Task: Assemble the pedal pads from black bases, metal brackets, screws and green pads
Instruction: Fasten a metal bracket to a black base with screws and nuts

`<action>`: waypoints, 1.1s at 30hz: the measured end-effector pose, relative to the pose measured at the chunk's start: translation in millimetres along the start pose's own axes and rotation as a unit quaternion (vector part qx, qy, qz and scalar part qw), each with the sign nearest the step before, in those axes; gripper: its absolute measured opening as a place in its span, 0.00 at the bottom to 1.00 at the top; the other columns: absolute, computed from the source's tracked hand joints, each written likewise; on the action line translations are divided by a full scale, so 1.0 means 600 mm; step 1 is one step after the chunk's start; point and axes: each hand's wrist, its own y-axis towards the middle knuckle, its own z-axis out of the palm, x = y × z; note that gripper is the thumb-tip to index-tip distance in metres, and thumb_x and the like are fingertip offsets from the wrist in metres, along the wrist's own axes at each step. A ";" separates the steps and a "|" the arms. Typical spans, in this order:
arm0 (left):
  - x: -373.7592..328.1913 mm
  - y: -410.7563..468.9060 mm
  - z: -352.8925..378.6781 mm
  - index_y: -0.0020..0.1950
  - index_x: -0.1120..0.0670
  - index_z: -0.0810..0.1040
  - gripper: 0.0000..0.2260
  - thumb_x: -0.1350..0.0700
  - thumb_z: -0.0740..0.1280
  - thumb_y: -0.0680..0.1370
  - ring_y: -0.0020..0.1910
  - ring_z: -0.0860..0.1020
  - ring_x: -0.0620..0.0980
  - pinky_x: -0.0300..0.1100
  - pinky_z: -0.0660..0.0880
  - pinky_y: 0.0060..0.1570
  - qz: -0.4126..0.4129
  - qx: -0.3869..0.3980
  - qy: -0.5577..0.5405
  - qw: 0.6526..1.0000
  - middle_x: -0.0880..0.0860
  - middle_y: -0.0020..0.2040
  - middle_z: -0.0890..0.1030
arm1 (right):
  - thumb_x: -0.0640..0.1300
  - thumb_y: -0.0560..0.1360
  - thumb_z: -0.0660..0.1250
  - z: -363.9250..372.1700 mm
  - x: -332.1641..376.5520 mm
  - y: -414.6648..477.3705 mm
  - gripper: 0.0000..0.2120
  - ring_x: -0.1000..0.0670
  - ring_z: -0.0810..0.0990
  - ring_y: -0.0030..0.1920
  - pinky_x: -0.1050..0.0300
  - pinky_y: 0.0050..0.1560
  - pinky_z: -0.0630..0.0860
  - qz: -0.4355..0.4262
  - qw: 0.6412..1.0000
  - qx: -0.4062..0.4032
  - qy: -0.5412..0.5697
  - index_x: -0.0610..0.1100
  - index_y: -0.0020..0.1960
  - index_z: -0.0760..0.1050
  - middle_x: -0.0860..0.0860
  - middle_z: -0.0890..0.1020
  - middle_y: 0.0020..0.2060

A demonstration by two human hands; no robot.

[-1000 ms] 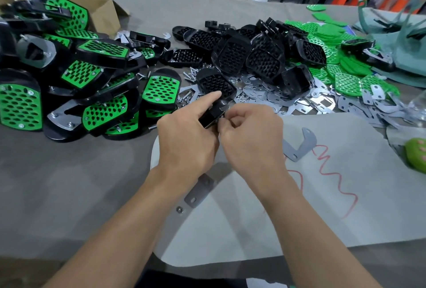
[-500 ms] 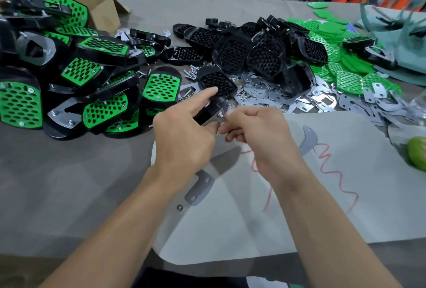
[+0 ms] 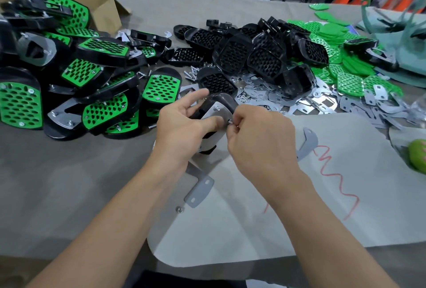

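Observation:
My left hand [image 3: 184, 126] grips a black base [image 3: 224, 100] with a metal bracket [image 3: 215, 112] laid on its underside, thumb pressed on the bracket. My right hand [image 3: 258, 140] pinches a small nut or screw [image 3: 230, 122] at the bracket's lower corner; another screw stands at its upper corner. Loose black bases [image 3: 232, 57] are heaped beyond my hands, loose metal brackets [image 3: 304, 105] lie to the right of them, and green pads [image 3: 350, 82] lie further right. Finished green-and-black pedals [image 3: 101, 112] are piled at the left.
A grey sheet [image 3: 322, 195] with a red scribble lies under my hands. A spare bracket [image 3: 199, 189] and a nut [image 3: 179, 209] lie near my left forearm. A cardboard box [image 3: 106, 8] stands at the far left, a green object [image 3: 418, 156] at the right edge.
My left hand has turned the base over, so its bracket side now faces up. My right hand has moved onto the bracket's lower corner with a small fastener.

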 end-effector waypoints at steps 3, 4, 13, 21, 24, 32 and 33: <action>-0.011 0.001 -0.005 0.54 0.52 0.85 0.17 0.70 0.74 0.71 0.47 0.84 0.49 0.43 0.81 0.51 -0.024 0.088 -0.009 0.996 0.55 0.49 0.88 | 0.40 0.71 0.70 -0.004 -0.004 0.000 0.13 0.42 0.66 0.30 0.54 0.33 0.59 -0.052 0.998 -0.023 -0.025 0.50 0.37 0.67 0.48 0.78 0.29; -0.013 0.000 -0.004 0.52 0.55 0.86 0.12 0.67 0.74 0.71 0.46 0.83 0.51 0.46 0.79 0.51 -0.027 0.100 0.005 0.995 0.60 0.49 0.87 | 0.38 0.69 0.72 -0.005 -0.005 0.000 0.15 0.42 0.65 0.29 0.55 0.31 0.58 -0.067 0.997 -0.032 -0.033 0.50 0.36 0.66 0.48 0.77 0.26; -0.009 -0.007 0.001 0.48 0.54 0.87 0.11 0.64 0.75 0.67 0.40 0.79 0.53 0.61 0.80 0.48 0.012 0.070 0.053 0.996 0.64 0.47 0.85 | 0.35 0.65 0.77 0.007 -0.002 -0.016 0.11 0.42 0.72 0.23 0.59 0.30 0.56 -0.052 0.996 -0.071 -0.025 0.43 0.35 0.74 0.50 0.74 0.22; 0.007 -0.011 0.009 0.45 0.45 0.86 0.11 0.57 0.74 0.66 0.33 0.72 0.44 0.43 0.71 0.35 0.103 0.018 0.127 0.986 0.50 0.33 0.81 | 0.32 0.66 0.74 0.020 0.006 -0.024 0.15 0.43 0.63 0.27 0.56 0.34 0.55 -0.029 0.994 -0.104 0.026 0.44 0.34 0.69 0.47 0.74 0.24; 0.010 -0.012 0.009 0.45 0.41 0.85 0.14 0.58 0.74 0.65 0.32 0.72 0.41 0.39 0.72 0.33 0.141 -0.008 0.179 0.974 0.46 0.33 0.82 | 0.40 0.76 0.66 0.031 0.017 -0.021 0.13 0.40 0.69 0.32 0.52 0.35 0.58 0.051 0.994 -0.055 0.073 0.47 0.36 0.66 0.50 0.71 0.26; 0.009 -0.008 0.004 0.46 0.43 0.86 0.12 0.57 0.75 0.66 0.33 0.74 0.44 0.50 0.80 0.33 0.145 -0.034 0.173 0.974 0.52 0.35 0.83 | 0.48 0.75 0.66 0.022 0.022 0.001 0.09 0.44 0.75 0.35 0.52 0.38 0.69 0.131 0.980 -0.026 0.148 0.47 0.38 0.77 0.52 0.78 0.28; 0.007 -0.008 0.005 0.46 0.43 0.86 0.12 0.57 0.75 0.66 0.33 0.75 0.45 0.54 0.81 0.35 0.139 -0.030 0.159 0.977 0.53 0.36 0.84 | 0.48 0.75 0.66 0.019 0.022 0.000 0.08 0.45 0.74 0.35 0.52 0.37 0.66 0.117 0.984 -0.038 0.126 0.48 0.38 0.76 0.53 0.77 0.28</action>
